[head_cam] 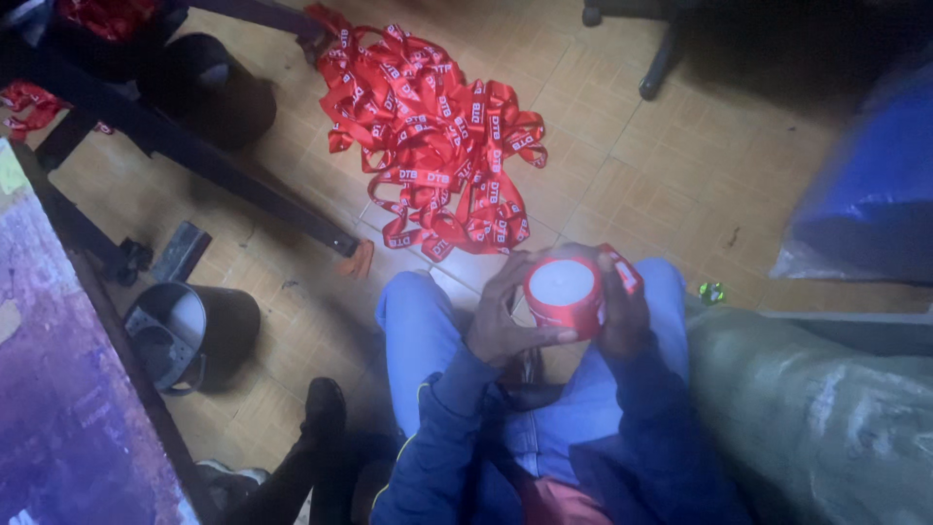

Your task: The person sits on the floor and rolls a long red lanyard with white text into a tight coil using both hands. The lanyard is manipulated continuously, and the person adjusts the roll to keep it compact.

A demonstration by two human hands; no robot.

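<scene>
Red ribbon roll (564, 295) held over the lap, between blue-jeaned knees (418, 321), above the tiled floor (661, 165). Left hand (501, 316) wrapped against its near side, thumb pressed to the rim. Right hand (622, 311) clasped on the far side, fingers closed around it. Loose heap of red printed ribbon (432, 131) spread on the floor just beyond the knees. Dark bucket (190, 335) near the floor's left edge.

L hand (501, 321) curled, grip closed | R hand (622, 311) curled, grip closed | both over lap
</scene>
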